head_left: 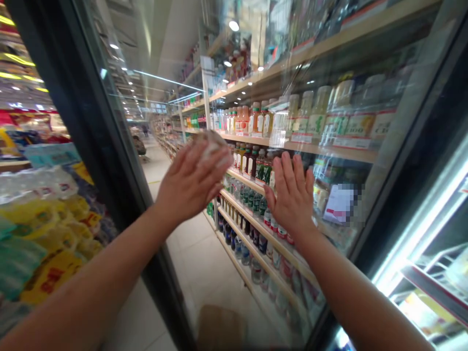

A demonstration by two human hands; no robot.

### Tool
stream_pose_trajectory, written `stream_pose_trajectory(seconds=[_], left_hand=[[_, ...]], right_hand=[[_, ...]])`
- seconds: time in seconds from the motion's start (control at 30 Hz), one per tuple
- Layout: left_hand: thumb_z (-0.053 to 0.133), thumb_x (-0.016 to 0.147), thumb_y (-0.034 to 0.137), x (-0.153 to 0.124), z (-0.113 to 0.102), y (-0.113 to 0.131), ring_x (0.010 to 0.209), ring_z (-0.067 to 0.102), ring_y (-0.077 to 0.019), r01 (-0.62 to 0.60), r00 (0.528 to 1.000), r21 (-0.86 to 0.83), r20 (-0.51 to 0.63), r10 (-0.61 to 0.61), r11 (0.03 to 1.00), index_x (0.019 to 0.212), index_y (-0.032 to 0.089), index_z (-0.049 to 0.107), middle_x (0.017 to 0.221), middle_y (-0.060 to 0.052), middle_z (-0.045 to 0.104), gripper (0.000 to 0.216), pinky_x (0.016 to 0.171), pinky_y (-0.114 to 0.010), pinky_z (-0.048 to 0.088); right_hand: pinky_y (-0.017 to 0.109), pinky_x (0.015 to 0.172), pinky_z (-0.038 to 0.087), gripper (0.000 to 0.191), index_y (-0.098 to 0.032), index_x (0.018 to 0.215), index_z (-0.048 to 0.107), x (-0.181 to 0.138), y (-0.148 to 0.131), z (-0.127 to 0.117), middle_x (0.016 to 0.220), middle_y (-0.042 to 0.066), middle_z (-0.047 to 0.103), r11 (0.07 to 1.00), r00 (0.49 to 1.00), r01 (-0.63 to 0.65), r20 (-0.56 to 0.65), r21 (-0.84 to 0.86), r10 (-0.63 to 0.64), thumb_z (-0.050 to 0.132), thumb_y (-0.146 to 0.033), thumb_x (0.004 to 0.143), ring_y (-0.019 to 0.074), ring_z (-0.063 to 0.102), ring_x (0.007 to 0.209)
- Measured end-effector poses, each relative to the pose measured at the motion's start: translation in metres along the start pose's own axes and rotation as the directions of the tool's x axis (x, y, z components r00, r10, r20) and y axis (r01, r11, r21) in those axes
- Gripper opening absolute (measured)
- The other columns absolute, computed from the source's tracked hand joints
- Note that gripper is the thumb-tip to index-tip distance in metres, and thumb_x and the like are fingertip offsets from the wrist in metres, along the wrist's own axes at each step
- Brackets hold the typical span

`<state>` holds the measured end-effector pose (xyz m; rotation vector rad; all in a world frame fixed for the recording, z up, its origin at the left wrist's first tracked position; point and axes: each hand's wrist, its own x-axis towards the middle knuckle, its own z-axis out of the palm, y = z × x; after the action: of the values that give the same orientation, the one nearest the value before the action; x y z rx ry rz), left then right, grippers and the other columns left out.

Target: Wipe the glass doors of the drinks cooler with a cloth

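A glass door [109,122] with a dark frame stands in front of me, swung open from a lit cooler. My left hand [193,178] is on the glass, blurred by motion, its fingers pressed over a crumpled brown-and-white cloth [210,139]. Most of that cloth is hidden behind the fingers. To the right, my right hand [292,195] lies flat against the pane with its fingers stretched upward and nothing in it. A pale label [338,202], partly blurred out, sits on the glass just right of that hand.
Shelves of bottled drinks [256,119] show in the glass. At the right is the lit cooler with a wire rack [438,263]. Wrapped packs of bottles [47,219] are stacked at the left. Pale tiled floor [197,258] runs along the aisle.
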<state>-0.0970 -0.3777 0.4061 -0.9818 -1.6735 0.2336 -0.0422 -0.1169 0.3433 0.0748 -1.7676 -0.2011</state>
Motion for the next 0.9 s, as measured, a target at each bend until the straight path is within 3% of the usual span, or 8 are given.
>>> stream_pose_trajectory(seconds=[0.13, 0.23, 0.33, 0.43, 0.53, 0.67, 0.73, 0.9], left_hand=[[0.043, 0.1, 0.037, 0.002, -0.005, -0.015, 0.155, -0.003, -0.0258, 0.363, 0.925, 0.008, -0.124, -0.359, 0.932, 0.158, 0.027, 0.01, 0.168, 0.004, 0.005, 0.067, 0.127, -0.056, 0.007], [0.046, 0.098, 0.044, -0.008, 0.001, 0.011, 0.155, -0.005, -0.0251, 0.069, 0.995, 0.01, -0.075, -0.069, 0.998, 0.156, 0.027, 0.02, 0.167, 0.002, 0.012, 0.066, 0.128, -0.054, 0.007], [0.049, 0.096, 0.047, -0.017, 0.0, 0.02, 0.155, 0.002, -0.0186, -0.251, 0.967, 0.014, 0.054, 0.25, 0.968, 0.153, 0.034, 0.029, 0.163, 0.007, 0.026, 0.062, 0.129, -0.043, 0.01], [0.046, 0.098, 0.037, -0.016, -0.007, -0.004, 0.155, 0.004, -0.0221, 0.07, 0.998, 0.049, -0.002, -0.07, 0.996, 0.156, 0.032, 0.021, 0.165, 0.005, 0.021, 0.063, 0.128, -0.05, 0.011], [0.042, 0.099, 0.031, -0.016, -0.007, -0.013, 0.155, 0.002, -0.0259, 0.356, 0.924, 0.016, -0.153, -0.35, 0.934, 0.158, 0.028, 0.015, 0.167, 0.0, 0.015, 0.064, 0.126, -0.056, 0.013], [0.047, 0.097, 0.044, -0.023, 0.001, 0.012, 0.155, 0.001, -0.0229, -0.054, 0.998, 0.036, -0.027, 0.055, 0.998, 0.156, 0.03, 0.023, 0.164, 0.002, 0.026, 0.065, 0.128, -0.05, 0.012], [0.047, 0.097, 0.047, -0.02, -0.001, 0.008, 0.155, 0.004, -0.0195, -0.248, 0.967, 0.04, 0.07, 0.245, 0.968, 0.154, 0.033, 0.026, 0.162, 0.006, 0.03, 0.062, 0.129, -0.045, 0.012], [0.034, 0.102, 0.038, 0.008, -0.016, -0.038, 0.155, -0.001, -0.022, 0.243, 0.969, 0.076, -0.072, -0.238, 0.967, 0.156, 0.024, 0.02, 0.167, 0.001, 0.015, 0.058, 0.128, -0.051, 0.009]], right_hand=[[0.05, 0.124, 0.015, 0.07, -0.019, 0.159, 0.01, -0.001, 0.002, -0.001, 0.163, 0.009, 0.027, 0.999, 1.0, -0.002, 0.003, 0.045, 0.002, 0.039, -0.043, 0.1, 0.0256, 0.015, 0.154], [0.05, 0.124, 0.014, 0.07, -0.019, 0.159, 0.01, -0.002, 0.003, -0.001, 0.163, 0.01, 0.026, 0.998, 1.0, -0.009, 0.002, 0.066, 0.009, 0.039, -0.043, 0.1, 0.0261, 0.016, 0.154], [0.05, 0.124, 0.014, 0.07, -0.018, 0.159, 0.011, -0.002, 0.003, 0.0, 0.163, 0.01, 0.027, 0.998, 1.0, -0.002, -0.008, 0.067, 0.003, 0.041, -0.043, 0.1, 0.0261, 0.016, 0.154], [0.049, 0.124, 0.014, 0.072, -0.018, 0.159, 0.011, -0.003, 0.003, 0.0, 0.163, 0.01, 0.028, 0.998, 1.0, 0.007, -0.017, 0.058, -0.006, 0.043, -0.043, 0.099, 0.0253, 0.016, 0.154], [0.049, 0.125, 0.013, 0.073, -0.018, 0.159, 0.011, -0.003, 0.003, 0.001, 0.163, 0.011, 0.028, 0.998, 1.0, 0.004, -0.023, 0.056, -0.002, 0.045, -0.042, 0.099, 0.0245, 0.015, 0.154], [0.048, 0.125, 0.012, 0.073, -0.017, 0.159, 0.012, -0.004, 0.003, 0.001, 0.163, 0.01, 0.028, 0.999, 1.0, 0.004, -0.023, 0.053, -0.003, 0.045, -0.041, 0.099, 0.0236, 0.014, 0.154], [0.048, 0.125, 0.013, 0.072, -0.018, 0.159, 0.011, -0.004, 0.003, 0.001, 0.163, 0.009, 0.028, 0.998, 1.0, 0.005, -0.014, 0.057, -0.004, 0.044, -0.041, 0.099, 0.0235, 0.015, 0.154], [0.049, 0.124, 0.014, 0.072, -0.019, 0.159, 0.01, -0.004, 0.003, 0.0, 0.163, 0.009, 0.028, 0.997, 1.0, -0.004, -0.014, 0.076, 0.005, 0.044, -0.041, 0.099, 0.024, 0.015, 0.154]])
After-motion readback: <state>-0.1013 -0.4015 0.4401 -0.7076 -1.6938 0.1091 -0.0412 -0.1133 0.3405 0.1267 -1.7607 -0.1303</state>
